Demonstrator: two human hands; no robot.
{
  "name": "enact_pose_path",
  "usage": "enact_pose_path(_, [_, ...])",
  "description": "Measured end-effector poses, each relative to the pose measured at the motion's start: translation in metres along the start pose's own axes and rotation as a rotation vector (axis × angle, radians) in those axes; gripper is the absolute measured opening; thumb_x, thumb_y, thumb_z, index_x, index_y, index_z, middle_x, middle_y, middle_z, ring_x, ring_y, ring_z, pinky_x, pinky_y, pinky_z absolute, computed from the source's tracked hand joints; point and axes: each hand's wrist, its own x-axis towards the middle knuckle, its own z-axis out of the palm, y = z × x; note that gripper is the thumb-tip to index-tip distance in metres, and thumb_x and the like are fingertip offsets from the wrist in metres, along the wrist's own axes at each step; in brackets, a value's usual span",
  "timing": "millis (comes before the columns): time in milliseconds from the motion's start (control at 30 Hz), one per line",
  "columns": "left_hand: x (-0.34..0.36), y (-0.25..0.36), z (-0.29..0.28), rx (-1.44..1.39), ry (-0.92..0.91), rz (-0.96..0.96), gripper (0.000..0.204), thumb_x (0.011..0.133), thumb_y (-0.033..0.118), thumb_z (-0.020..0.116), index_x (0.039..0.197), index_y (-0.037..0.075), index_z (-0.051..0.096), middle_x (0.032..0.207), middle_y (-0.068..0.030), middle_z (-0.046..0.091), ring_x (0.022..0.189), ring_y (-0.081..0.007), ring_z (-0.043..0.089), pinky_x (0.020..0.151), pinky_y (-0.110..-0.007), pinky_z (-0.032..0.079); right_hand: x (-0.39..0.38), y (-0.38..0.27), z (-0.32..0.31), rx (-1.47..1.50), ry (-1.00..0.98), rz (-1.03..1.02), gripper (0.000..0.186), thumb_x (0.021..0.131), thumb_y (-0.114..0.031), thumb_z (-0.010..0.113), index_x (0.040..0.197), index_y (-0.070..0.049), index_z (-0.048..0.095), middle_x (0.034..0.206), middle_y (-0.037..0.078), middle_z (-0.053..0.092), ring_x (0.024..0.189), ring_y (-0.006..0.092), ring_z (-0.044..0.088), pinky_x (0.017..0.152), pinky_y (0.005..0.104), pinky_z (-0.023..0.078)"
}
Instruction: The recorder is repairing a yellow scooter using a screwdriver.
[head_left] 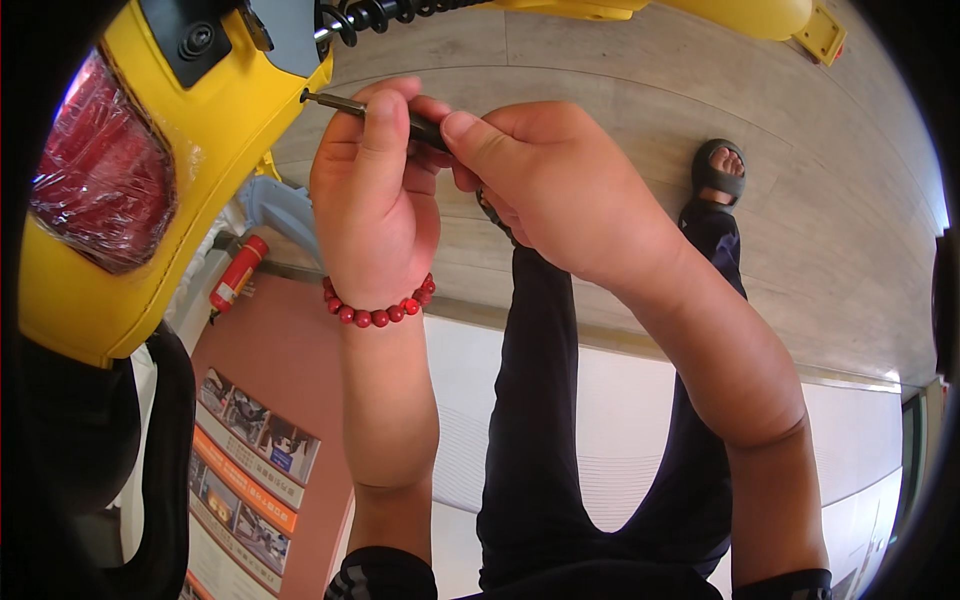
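Note:
My left hand point(375, 175), with a red bead bracelet, and my right hand point(555, 190) are both closed on a slim screwdriver-like tool point(342, 103) with a metal shaft and dark handle. The left fingers are round its middle, the right thumb presses near its rear. Its front end points left, with a small dark piece point(306, 96) at the edge of a yellow vehicle panel point(230, 130). This panel carries a red lamp point(100, 165) under crinkled clear film and a black plate point(205, 40). A coil-spring part point(362, 24) is above the tool.
A yellow arm point(750, 18) crosses the top right. A light-blue plastic part point(275, 205), a red fire extinguisher point(237, 270) and a pink picture board point(270, 350) are at left. My sandaled foot point(720, 178) stands on a wood-look floor point(800, 150). A black curved part point(170, 430) is at lower left.

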Motion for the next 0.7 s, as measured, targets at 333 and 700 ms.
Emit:
enact_pose_path(333, [0.002, -0.005, 0.001, -0.043, 0.019, -0.026, 0.016, 0.091, 0.011, 0.052, 0.103, 0.001, 0.056, 0.088, -0.01, 0.062, 0.074, -0.012, 0.056, 0.067, -0.024, 0.046, -0.006, 0.009, 0.003, -0.199, 0.182, -0.268, 0.032, 0.087, -0.025, 0.055, 0.076, 0.004, 0.061, 0.054, 0.013, 0.05, 0.047, 0.0204, 0.045, 0.048, 0.0314, 0.04])
enact_pose_path(700, [0.011, -0.025, -0.018, -0.023, 0.034, -0.094, 0.014, 0.088, 0.012, 0.055, 0.099, 0.003, 0.058, 0.085, -0.0066, 0.062, 0.073, -0.0101, 0.054, 0.067, -0.023, 0.043, 0.014, 0.013, 0.003, 0.031, 0.12, 0.049, 0.038, 0.091, -0.029, 0.05, 0.071, 0.002, 0.057, 0.054, 0.0, 0.047, 0.052, 0.0073, 0.042, 0.049, 0.0247, 0.035])
